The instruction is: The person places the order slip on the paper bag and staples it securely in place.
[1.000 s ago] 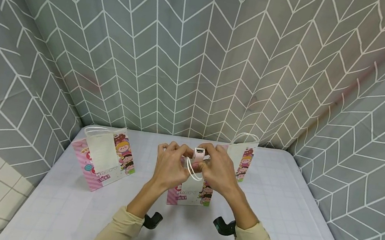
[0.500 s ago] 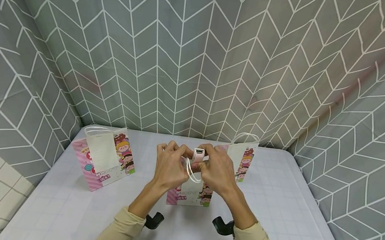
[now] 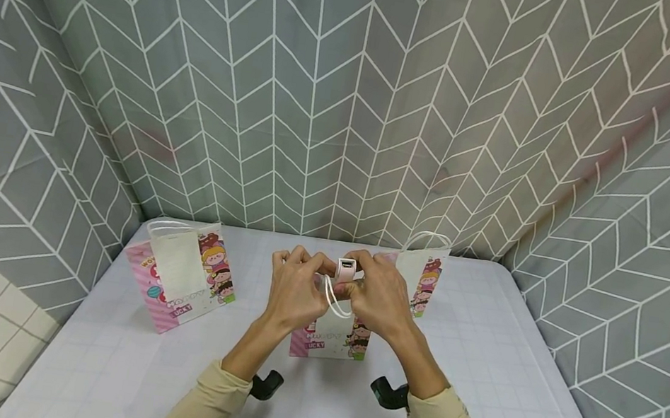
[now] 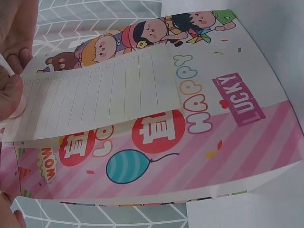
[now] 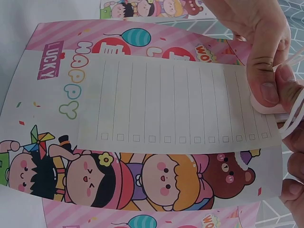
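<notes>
Both hands meet at the top edge of the middle paper gift bag (image 3: pixel 329 344). My left hand (image 3: pixel 298 289) and right hand (image 3: pixel 383 298) pinch a small pink-and-white stapler (image 3: pixel 346 269) there. A thumb of the left hand (image 5: pixel 266 52) presses on the stapler's rounded pink end (image 5: pixel 267 106) in the right wrist view. A cream lined sheet with checkboxes (image 5: pixel 156 99) lies against the bag's front, its top end under the stapler. The white handle cord (image 3: pixel 335 302) loops forward between the hands. Fingers behind the bag are mostly hidden.
A similar gift bag (image 3: pixel 140 267) with a cream sheet (image 3: pixel 178 265) stands at the left. Another bag (image 3: pixel 425 286) stands behind the right hand. Black wrist-camera mounts (image 3: pixel 267 385) hang below both forearms. A patterned curtain (image 3: pixel 338 95) borders the white table (image 3: pixel 475 400) at the back.
Hardly anything differs. Both hands keep their pinch at the stapler with only tiny shifts, and the bags stay in place.
</notes>
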Demonstrator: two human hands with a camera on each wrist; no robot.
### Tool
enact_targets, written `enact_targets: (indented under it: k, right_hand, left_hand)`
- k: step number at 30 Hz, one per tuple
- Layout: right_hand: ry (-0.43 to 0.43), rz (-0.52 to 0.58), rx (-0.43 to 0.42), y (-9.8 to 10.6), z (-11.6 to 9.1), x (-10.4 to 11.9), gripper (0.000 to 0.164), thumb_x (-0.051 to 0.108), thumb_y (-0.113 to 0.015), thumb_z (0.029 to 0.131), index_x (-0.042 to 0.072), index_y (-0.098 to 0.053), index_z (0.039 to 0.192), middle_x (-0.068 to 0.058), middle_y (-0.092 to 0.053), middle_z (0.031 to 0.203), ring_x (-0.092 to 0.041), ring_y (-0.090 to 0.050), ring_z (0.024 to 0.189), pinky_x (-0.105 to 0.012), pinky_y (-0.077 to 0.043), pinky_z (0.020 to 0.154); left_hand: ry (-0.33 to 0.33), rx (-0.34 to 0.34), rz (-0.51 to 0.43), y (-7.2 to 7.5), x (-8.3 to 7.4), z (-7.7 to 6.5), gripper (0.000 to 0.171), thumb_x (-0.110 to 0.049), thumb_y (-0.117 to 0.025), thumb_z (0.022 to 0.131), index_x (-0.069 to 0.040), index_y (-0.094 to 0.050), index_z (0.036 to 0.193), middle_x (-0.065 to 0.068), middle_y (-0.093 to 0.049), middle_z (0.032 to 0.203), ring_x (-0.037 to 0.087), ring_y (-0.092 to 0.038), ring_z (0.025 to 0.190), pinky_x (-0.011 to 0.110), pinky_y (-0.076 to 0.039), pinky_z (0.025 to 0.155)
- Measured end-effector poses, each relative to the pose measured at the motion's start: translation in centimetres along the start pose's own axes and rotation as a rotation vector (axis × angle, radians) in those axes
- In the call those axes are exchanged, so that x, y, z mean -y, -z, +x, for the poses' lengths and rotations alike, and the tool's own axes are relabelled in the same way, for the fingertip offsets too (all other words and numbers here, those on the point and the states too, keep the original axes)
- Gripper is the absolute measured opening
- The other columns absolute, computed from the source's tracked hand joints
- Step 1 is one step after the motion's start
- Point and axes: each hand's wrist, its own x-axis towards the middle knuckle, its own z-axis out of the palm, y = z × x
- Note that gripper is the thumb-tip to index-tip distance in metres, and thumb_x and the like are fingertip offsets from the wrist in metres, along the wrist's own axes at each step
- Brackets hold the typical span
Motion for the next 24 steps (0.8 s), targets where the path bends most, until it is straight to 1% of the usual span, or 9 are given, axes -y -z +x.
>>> enact_targets:
  k: [1, 5, 8, 10, 13, 16, 18, 21, 24]
  right_hand:
    - [0.000, 0.003, 0.005, 0.0, 0.0, 0.0, 0.041, 0.015, -0.082, 0.079, 0.012, -0.067, 0.117, 0.000, -0.066, 0.091, -0.013, -0.047, 0.075, -0.031, -0.041, 0.061]
    - [0.001, 0.026, 0.031, 0.2, 0.0, -0.1, 0.041, 0.011, -0.081, 0.080, 0.012, -0.067, 0.118, 0.000, -0.067, 0.092, -0.013, -0.047, 0.073, -0.031, -0.041, 0.062]
    - [0.002, 0.055, 0.057, 0.5, 0.0, -0.2, 0.041, 0.014, -0.082, 0.081, 0.013, -0.067, 0.119, -0.001, -0.067, 0.092, -0.013, -0.046, 0.074, -0.032, -0.042, 0.063]
    - [0.001, 0.088, 0.078, 0.7, 0.0, -0.3, 0.041, 0.018, -0.083, 0.082, 0.014, -0.066, 0.120, 0.001, -0.067, 0.094, -0.013, -0.048, 0.076, -0.032, -0.043, 0.065]
    - [0.005, 0.141, 0.109, 0.9, -0.1, -0.7, 0.042, 0.023, -0.082, 0.084, 0.016, -0.065, 0.122, 0.004, -0.069, 0.101, -0.012, -0.053, 0.084, -0.034, -0.046, 0.073]
    - [0.010, 0.202, 0.128, 1.1, -0.1, -0.8, 0.043, 0.024, -0.081, 0.085, 0.016, -0.064, 0.124, 0.004, -0.071, 0.109, -0.017, -0.059, 0.095, -0.040, -0.048, 0.083]
    - [0.008, 0.225, 0.131, 1.1, -0.2, -0.9, 0.044, 0.024, -0.081, 0.085, 0.016, -0.064, 0.124, 0.004, -0.072, 0.111, -0.019, -0.061, 0.100, -0.044, -0.048, 0.087]
    - [-0.001, 0.257, 0.129, 1.2, -0.3, -0.9, 0.045, 0.026, -0.081, 0.085, 0.017, -0.064, 0.127, 0.002, -0.071, 0.114, -0.021, -0.064, 0.104, -0.047, -0.050, 0.089]
    - [-0.003, 0.305, 0.123, 1.2, -0.3, -1.0, 0.047, 0.024, -0.080, 0.086, 0.018, -0.062, 0.130, -0.001, -0.070, 0.116, -0.020, -0.069, 0.101, -0.045, -0.055, 0.085]
  left_hand:
    - [0.003, 0.006, -0.002, 0.1, 0.0, 0.0, 0.032, -0.034, -0.087, 0.067, -0.018, -0.072, 0.090, -0.003, -0.076, 0.083, 0.014, -0.046, 0.075, 0.044, -0.029, 0.082]
    - [0.015, 0.043, 0.005, 0.3, 0.1, 0.0, 0.043, -0.052, -0.086, 0.071, -0.019, -0.071, 0.093, -0.005, -0.077, 0.086, 0.014, -0.046, 0.076, 0.045, -0.031, 0.084]
    - [0.017, 0.075, 0.011, 0.5, 0.1, -0.1, 0.049, -0.060, -0.083, 0.071, -0.020, -0.071, 0.096, -0.006, -0.077, 0.089, 0.014, -0.047, 0.077, 0.046, -0.032, 0.085]
    - [0.015, 0.091, 0.003, 0.6, 0.2, -0.2, 0.050, -0.060, -0.083, 0.072, -0.020, -0.070, 0.098, -0.006, -0.077, 0.092, 0.013, -0.047, 0.078, 0.046, -0.032, 0.086]
    - [0.002, 0.100, 0.003, 0.7, 0.4, -0.4, 0.051, -0.058, -0.085, 0.071, -0.021, -0.071, 0.103, -0.007, -0.077, 0.096, 0.013, -0.049, 0.080, 0.048, -0.032, 0.088]
    - [-0.021, 0.087, 0.015, 0.8, 0.5, -0.5, 0.052, -0.056, -0.087, 0.070, -0.021, -0.072, 0.105, -0.008, -0.077, 0.098, 0.013, -0.052, 0.081, 0.050, -0.033, 0.089]
    - [-0.036, 0.073, 0.024, 0.9, 0.6, -0.6, 0.052, -0.054, -0.089, 0.068, -0.021, -0.072, 0.105, -0.008, -0.077, 0.098, 0.013, -0.054, 0.081, 0.051, -0.033, 0.089]
    - [-0.042, 0.062, 0.023, 1.0, 0.7, -0.7, 0.055, -0.049, -0.091, 0.066, -0.021, -0.072, 0.109, -0.007, -0.077, 0.097, 0.014, -0.056, 0.082, 0.051, -0.033, 0.089]
    - [-0.013, 0.073, 0.010, 1.0, 0.8, -0.9, 0.060, -0.044, -0.093, 0.067, -0.020, -0.069, 0.117, -0.007, -0.076, 0.100, 0.015, -0.057, 0.085, 0.051, -0.032, 0.092]
